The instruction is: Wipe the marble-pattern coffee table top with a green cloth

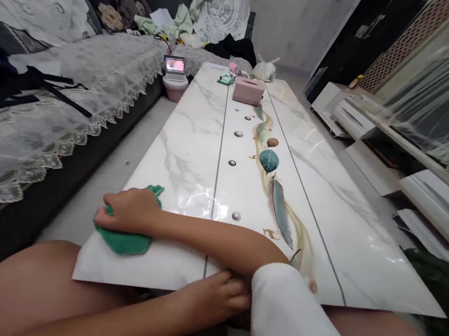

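My right hand (131, 211) presses a green cloth (127, 243) onto the near left corner of a glossy white marble-look table (185, 157). Its fingers are closed round the cloth, part of which sticks out above and below. My right forearm crosses the near end of the table from a white sleeve. Under that forearm, at the table's near edge, my left hand (229, 296) is curled with its fingers bent in beside the sleeve; whether it holds anything is hidden.
A pink tissue box (248, 91), a green packet (226, 79) and a plastic bag (265, 70) stand at the table's far end. A lace-covered sofa (97, 70) runs along the left. Beside it, a small screen (174, 65) sits on a pink bin (175, 88). White furniture (353, 118) lines the right.
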`<state>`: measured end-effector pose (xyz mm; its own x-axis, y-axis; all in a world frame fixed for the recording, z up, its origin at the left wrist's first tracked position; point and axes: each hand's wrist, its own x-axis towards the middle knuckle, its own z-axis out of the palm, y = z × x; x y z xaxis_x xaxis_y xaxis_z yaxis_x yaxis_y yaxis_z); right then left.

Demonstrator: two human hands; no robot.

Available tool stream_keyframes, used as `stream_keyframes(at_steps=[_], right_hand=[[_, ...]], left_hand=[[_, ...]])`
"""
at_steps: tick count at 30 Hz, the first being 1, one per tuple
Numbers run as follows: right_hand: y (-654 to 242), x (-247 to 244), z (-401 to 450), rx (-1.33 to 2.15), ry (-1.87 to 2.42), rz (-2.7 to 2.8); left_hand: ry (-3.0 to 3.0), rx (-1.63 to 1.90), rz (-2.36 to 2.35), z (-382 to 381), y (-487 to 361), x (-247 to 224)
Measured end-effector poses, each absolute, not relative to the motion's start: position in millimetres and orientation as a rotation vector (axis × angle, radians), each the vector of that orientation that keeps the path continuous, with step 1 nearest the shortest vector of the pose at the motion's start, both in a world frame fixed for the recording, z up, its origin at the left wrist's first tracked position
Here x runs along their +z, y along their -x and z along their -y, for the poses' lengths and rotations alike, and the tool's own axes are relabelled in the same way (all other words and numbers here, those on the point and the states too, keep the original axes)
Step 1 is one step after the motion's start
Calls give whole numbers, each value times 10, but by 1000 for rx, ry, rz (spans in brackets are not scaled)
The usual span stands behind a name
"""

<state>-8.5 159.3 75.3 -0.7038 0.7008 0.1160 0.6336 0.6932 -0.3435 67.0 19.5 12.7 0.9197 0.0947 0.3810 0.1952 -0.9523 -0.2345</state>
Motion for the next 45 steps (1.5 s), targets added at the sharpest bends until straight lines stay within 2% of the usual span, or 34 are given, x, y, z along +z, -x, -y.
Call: stream_keyframes(at_steps=[3, 6, 11, 16, 18, 21, 26, 31, 36, 39, 42, 45], right_hand=[[-4, 764, -1668, 329, 1032, 2703], [-633, 797, -1920, 291, 1291, 2607], [-2578, 809, -2068, 97, 2084, 2043], [-4747, 812, -1373, -96, 2632, 1338], [-5285, 819, -1079, -136, 2742, 1101], [-5550, 807, -901, -183, 2786, 935], [-4937, 797, -1330, -172, 2717, 989], [-3363, 816, -2075, -18, 2450, 1463], [-1082, 854, -2318, 212, 1844, 2175], [-30, 817, -2110, 169, 1200, 2661], [415, 766, -1909, 38, 767, 2854], [227, 796, -1976, 104, 895, 2841]], left_hand=[[2810, -528, 205, -197, -654, 150], [2803, -526, 210, -198, -627, 192], [2785, -485, 214, -195, -605, 229], [2785, -436, 214, -192, -625, 252], [2786, -442, 233, -190, -636, 265], [2786, -472, 253, -190, -649, 283], [2810, -471, 251, -196, -653, 281], [2804, -505, 243, -196, -652, 252], [2785, -515, 220, -195, -675, 134], [2793, -566, 197, -192, -701, 17], [2815, -576, 165, -189, -705, -43], [2815, -566, 174, -185, -669, 14]])
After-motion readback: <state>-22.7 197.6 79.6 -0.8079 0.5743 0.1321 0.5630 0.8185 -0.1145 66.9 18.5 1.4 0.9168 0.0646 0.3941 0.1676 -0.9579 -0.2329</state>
